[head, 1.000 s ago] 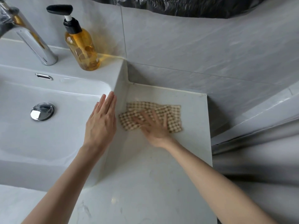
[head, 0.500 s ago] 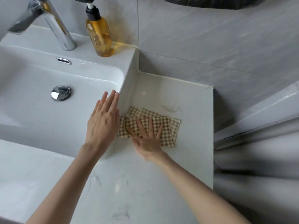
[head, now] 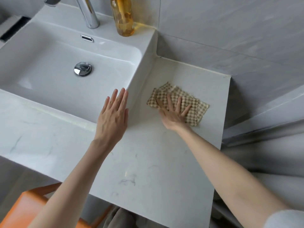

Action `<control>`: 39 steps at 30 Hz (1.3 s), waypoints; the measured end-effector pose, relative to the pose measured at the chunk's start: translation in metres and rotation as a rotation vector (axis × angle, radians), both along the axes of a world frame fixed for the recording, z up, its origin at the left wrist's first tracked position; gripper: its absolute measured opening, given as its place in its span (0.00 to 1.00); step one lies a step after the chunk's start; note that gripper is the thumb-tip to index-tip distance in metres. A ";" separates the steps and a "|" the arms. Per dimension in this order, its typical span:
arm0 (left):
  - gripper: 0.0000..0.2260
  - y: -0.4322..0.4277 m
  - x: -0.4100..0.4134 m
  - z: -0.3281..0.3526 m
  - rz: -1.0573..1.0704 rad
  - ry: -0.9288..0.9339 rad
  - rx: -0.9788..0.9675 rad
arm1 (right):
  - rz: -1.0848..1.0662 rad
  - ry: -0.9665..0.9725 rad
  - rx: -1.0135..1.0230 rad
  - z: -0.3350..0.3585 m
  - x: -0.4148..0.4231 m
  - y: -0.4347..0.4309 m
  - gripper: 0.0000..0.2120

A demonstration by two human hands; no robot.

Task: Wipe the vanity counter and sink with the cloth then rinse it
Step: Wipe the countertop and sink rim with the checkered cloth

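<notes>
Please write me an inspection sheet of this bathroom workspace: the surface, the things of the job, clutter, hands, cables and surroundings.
Surface: white vanity counter with faint grey veins; no standing water that I can tell.
Job's things: checked beige cloth lies flat on the counter, right of the sink; no water runs from the faucet.
Clutter: amber soap bottle stands on the sink's back ledge beside the faucet.
Hands: left hand flat with straight fingers at the sink's front right corner; right hand presses the cloth with spread fingers.
Cables: nothing seen.
Surroundings: grey tiled wall behind; orange seat below the counter's front edge.
</notes>
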State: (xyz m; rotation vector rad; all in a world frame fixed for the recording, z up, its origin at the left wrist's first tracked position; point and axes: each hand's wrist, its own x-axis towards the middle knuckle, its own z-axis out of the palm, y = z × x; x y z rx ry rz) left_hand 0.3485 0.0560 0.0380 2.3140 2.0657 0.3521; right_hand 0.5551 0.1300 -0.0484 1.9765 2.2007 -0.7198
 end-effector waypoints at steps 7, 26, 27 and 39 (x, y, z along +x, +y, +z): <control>0.26 -0.039 -0.018 0.000 -0.040 0.008 -0.024 | 0.430 0.050 0.010 -0.005 -0.075 -0.140 0.23; 0.23 -0.183 -0.003 -0.050 -0.096 -0.058 -0.263 | 0.137 -0.054 -0.137 0.013 0.051 -0.320 0.23; 0.23 -0.187 -0.001 -0.054 -0.096 -0.033 -0.302 | 0.199 -0.053 -0.135 0.015 0.049 -0.327 0.23; 0.18 -0.176 0.024 -0.066 0.132 0.067 -0.293 | 0.020 -0.065 -0.024 -0.002 0.098 -0.133 0.21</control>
